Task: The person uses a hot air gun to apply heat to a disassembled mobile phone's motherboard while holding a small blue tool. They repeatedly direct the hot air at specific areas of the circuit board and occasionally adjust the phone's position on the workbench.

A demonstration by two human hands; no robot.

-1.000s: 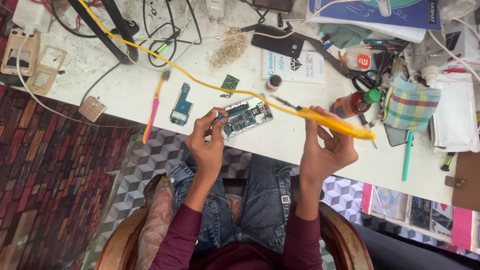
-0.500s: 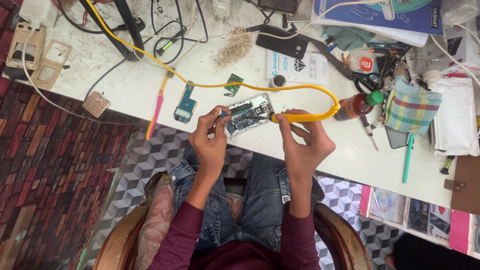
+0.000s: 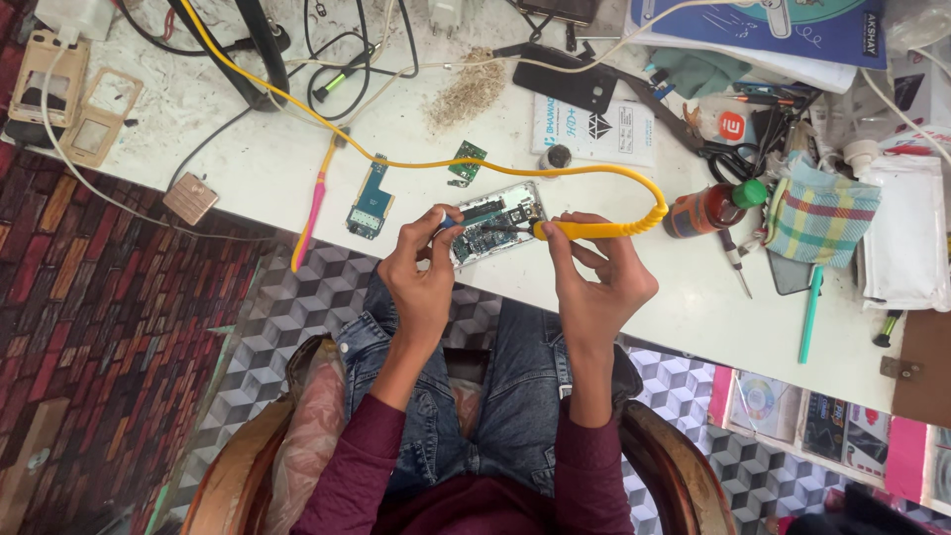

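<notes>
Pinching the small opened phone with bare green circuit board (image 3: 492, 220) flat on the white counter (image 3: 267, 168), left hand (image 3: 424, 272) steadies it; right hand (image 3: 594, 277) fingers grip the yellow-handled soldering iron (image 3: 594, 230), tip on the board.

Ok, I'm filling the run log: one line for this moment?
left hand: steadies opened phone | right hand: holds yellow soldering iron, tip on board
</notes>
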